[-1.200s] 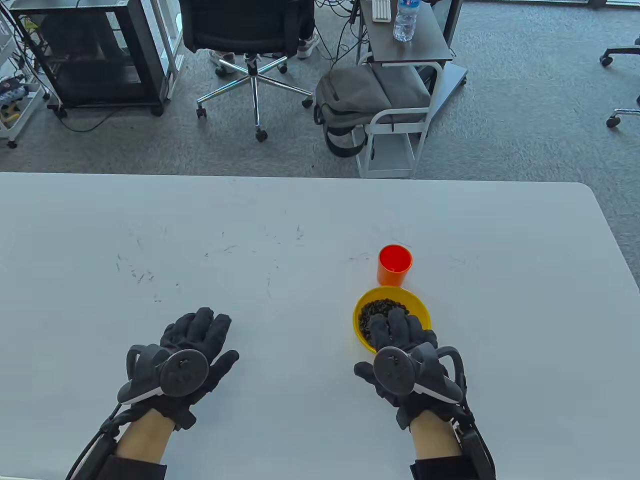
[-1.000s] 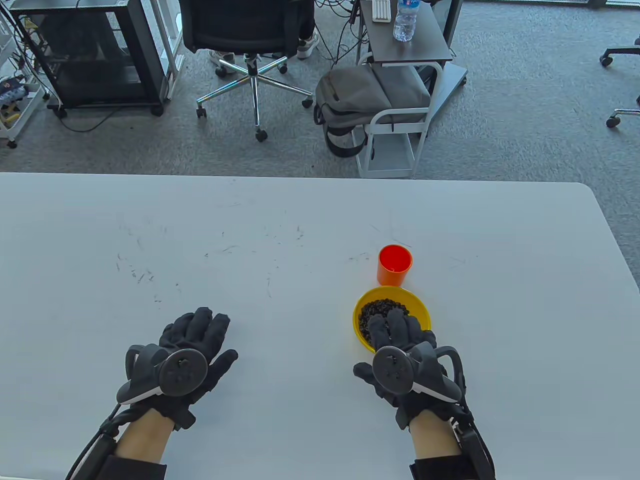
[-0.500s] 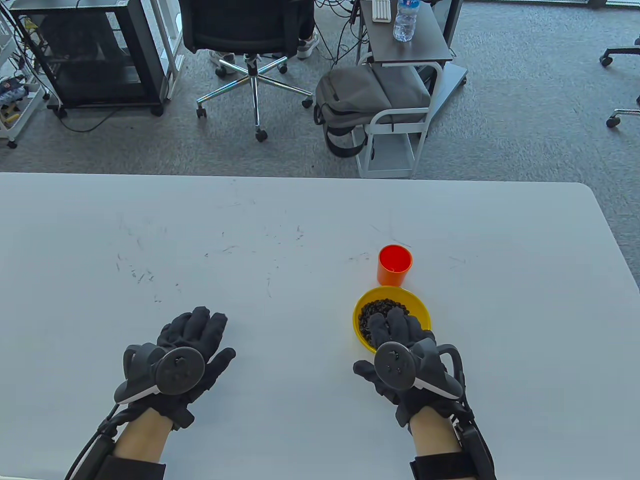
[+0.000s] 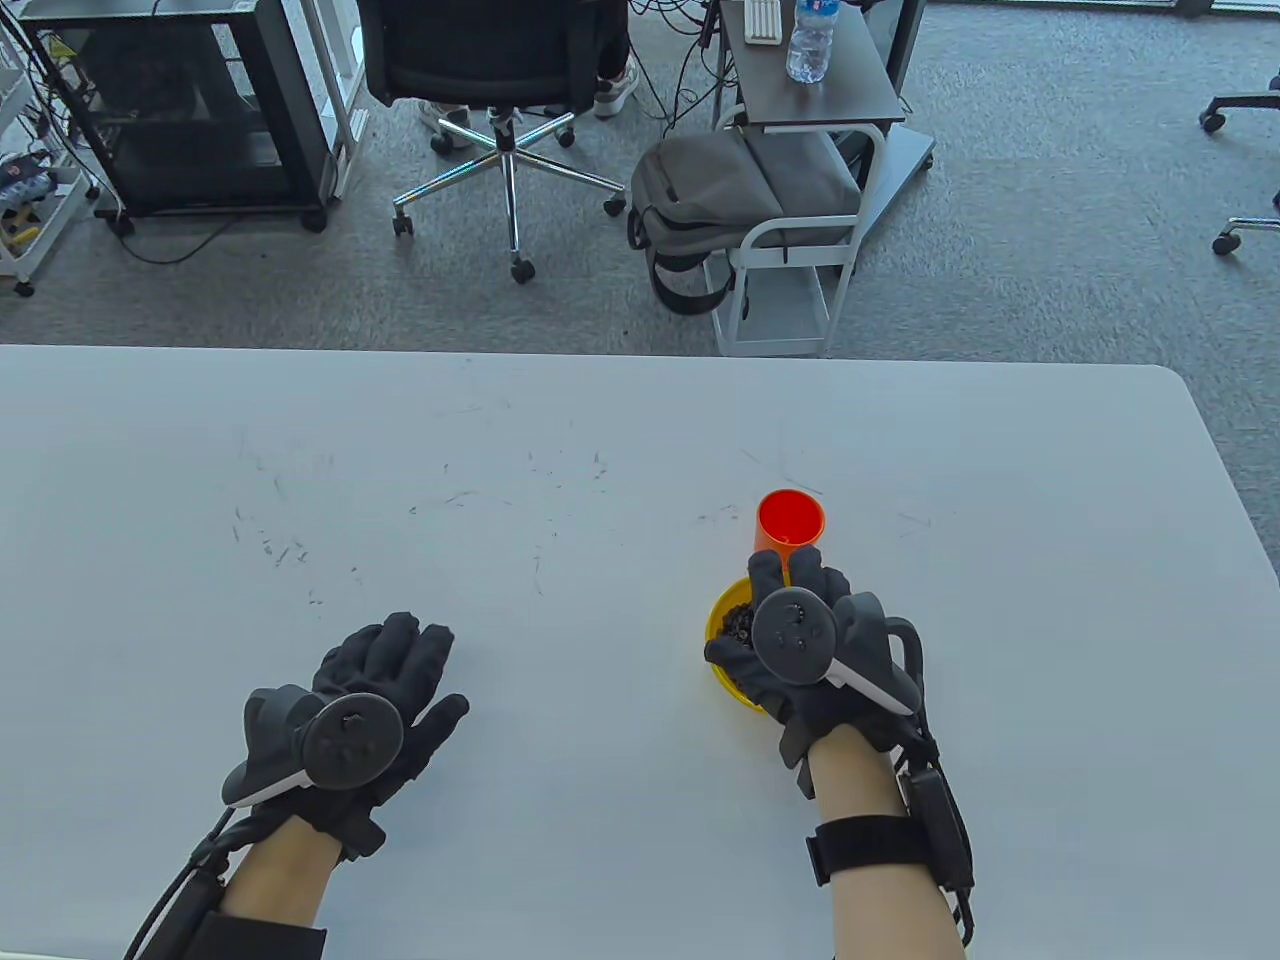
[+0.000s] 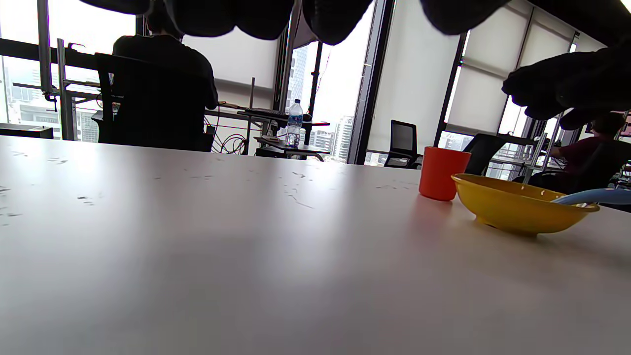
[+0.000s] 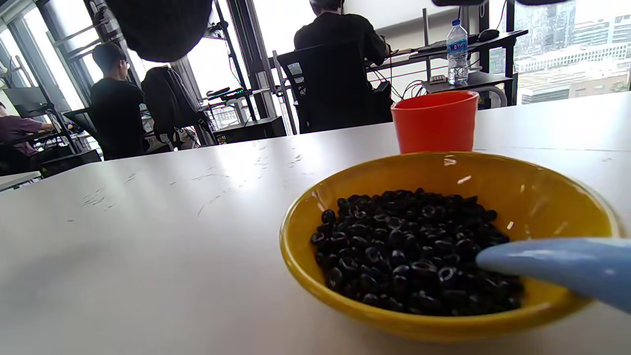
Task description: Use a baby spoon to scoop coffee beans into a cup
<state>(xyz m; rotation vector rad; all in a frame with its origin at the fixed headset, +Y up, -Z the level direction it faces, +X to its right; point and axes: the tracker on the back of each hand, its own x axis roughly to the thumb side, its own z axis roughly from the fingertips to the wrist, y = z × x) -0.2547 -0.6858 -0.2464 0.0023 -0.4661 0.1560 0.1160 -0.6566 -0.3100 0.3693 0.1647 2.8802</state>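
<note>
**Two gloved hands, one bowl of beans: spoon sits in the pile**

Two hands in dark sensor gloves work at a white table (image 4: 600,450) marked with faint scuffs. The right hand (image 4: 800,650) hangs over a yellow bowl (image 4: 722,672), covering most of it from above, with its fingertips reaching as far as the near rim of an orange cup (image 4: 790,525). Whether this hand grips anything cannot be told: the overhead camera shows only its back and tracker, and the wrist camera catches just the dark tips of its fingers (image 6: 157,27) at the top edge.

From the right wrist, the bowl (image 6: 443,172) is seen loaded with dark coffee beans (image 6: 409,246), piled toward its middle. A pale blue baby spoon (image 6: 557,266) comes in from the right over the bowl's rim, its rounded end lying on the beans. The cup (image 6: 435,121) stands upright just behind the bowl; from this view its inside is hidden.

The left hand (image 4: 350,710) lies well apart from the bowl, on the left of the table, palm down with fingers spread and holding nothing. Its wrist camera looks low across the tabletop to the cup (image 5: 442,172) and bowl (image 5: 522,207) side by side, the spoon (image 5: 594,196) poking out past the bowl's right rim.

Beyond the table stand an office chair (image 4: 500,80), a grey backpack (image 4: 720,200) and a side table bearing a water bottle (image 4: 810,40).
</note>
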